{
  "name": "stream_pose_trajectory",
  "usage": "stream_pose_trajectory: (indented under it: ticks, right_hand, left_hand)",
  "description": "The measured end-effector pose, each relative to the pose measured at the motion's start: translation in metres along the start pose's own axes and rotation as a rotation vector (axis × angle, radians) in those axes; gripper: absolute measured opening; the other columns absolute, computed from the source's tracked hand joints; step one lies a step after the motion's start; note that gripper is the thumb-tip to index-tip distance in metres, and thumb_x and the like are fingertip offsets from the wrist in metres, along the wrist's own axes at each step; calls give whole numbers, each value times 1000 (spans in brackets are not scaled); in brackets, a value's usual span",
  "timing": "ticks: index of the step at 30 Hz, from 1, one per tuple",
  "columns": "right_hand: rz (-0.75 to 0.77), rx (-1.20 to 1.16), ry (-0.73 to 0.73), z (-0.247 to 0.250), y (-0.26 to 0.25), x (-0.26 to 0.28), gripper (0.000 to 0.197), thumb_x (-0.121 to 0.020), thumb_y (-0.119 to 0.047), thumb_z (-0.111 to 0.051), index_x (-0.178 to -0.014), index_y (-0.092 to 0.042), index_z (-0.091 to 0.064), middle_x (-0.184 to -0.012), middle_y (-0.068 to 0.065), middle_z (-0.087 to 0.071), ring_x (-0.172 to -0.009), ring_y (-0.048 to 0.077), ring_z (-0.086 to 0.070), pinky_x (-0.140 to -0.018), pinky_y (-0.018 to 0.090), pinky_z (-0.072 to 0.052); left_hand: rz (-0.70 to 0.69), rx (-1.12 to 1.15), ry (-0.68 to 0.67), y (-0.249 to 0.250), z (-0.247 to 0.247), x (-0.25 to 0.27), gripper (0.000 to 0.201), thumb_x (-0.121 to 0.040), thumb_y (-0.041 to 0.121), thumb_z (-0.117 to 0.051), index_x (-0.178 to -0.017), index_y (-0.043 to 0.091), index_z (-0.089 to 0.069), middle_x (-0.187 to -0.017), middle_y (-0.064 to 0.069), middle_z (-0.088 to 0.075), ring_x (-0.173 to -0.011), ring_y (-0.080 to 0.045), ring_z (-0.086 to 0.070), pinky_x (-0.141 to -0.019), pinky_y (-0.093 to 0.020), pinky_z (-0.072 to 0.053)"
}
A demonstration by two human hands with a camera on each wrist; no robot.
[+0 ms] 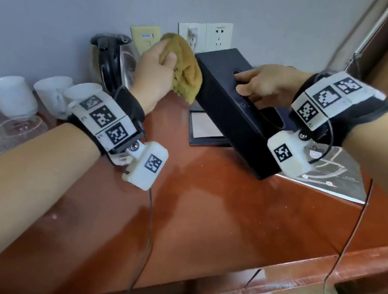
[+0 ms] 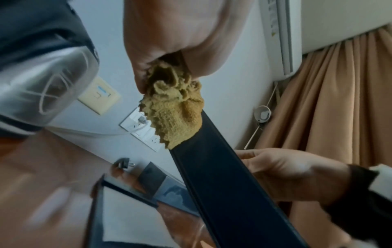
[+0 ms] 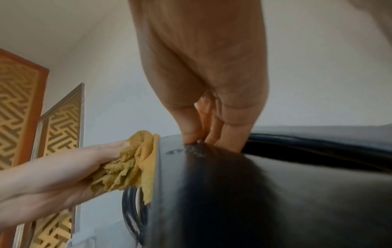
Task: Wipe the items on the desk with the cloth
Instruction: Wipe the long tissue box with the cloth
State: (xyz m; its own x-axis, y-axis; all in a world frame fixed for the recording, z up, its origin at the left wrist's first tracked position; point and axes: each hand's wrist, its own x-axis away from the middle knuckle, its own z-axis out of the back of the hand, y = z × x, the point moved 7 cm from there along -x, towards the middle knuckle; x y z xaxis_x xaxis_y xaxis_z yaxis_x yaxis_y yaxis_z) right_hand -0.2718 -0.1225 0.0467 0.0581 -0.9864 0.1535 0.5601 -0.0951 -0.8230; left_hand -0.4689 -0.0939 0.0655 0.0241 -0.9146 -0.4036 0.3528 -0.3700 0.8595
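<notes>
Black tissue box (image 1: pixel 229 102), centre of frame, tilted up off the desk (image 1: pixel 204 210). Right hand (image 1: pixel 264 84) clamped over its top; left hand (image 1: pixel 153 74) bunching the cloth (image 1: pixel 186 68) against the far end. Best: keep box braced, sweep firmly along each face.

Red-brown desk (image 1: pixel 216 212) carries a kettle (image 1: pixel 111 60), white cups (image 1: pixel 11 93), a dark folder (image 1: pixel 205 131)

Left hand (image 2: pixel 174 33) presses cloth (image 2: pixel 176 110) against box (image 2: pixel 229 193)

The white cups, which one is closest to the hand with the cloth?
The rightmost white cup, partly behind the left wrist band; the other two sit farther left.
</notes>
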Motion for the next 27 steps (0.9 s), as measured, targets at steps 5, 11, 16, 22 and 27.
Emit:
stream_pose_trajectory:
  ticks: [5,11,16,22,27]
  right_hand:
    - [-36,252,-62,-18,5,10,32,-98,-8,-46,-127,-14,-56,-82,0,-55,-70,12,-49,-63,20,-43]
    - [-62,609,-82,-32,19,15,35,-96,-14,-53,-130,-17,-55,-83,9,-55,-59,17,-47,-57,24,-44]
    - [-62,688,-113,-20,21,24,31,-98,-19,-47,-127,-18,-58,-78,1,-58,-75,18,-55,-77,29,-51]
    - [-144,1003,-144,15,38,50,47,-97,-36,-47,-142,-29,-39,-145,3,-44,-132,27,-40,-111,43,-29]
    - [-215,1055,-183,19,64,57,60,-97,-49,-34,-150,-28,-15,-154,6,-28,-139,28,-28,-115,42,-20]
  left_hand:
    - [-29,-208,-100,-6,0,11,40,-102,17,-39,-142,14,-44,-141,-4,-49,-129,-16,-46,-110,-26,-34]
    - [-72,-416,-313,-22,-17,34,38,-103,15,-38,-139,18,-47,-134,-2,-52,-120,-13,-47,-88,-9,-32]
    - [-130,-400,-368,-18,-32,40,37,-102,12,-37,-137,18,-50,-125,-6,-57,-92,-8,-52,-70,-2,-35]
    - [-185,-486,-502,-1,-60,36,41,-104,20,-34,-145,21,-36,-128,-4,-55,-106,-19,-53,-76,-21,-38]
    - [-217,-781,-766,-9,-85,55,32,-104,26,-29,-132,18,-41,-120,-15,-55,-100,-29,-53,-80,-29,-34]
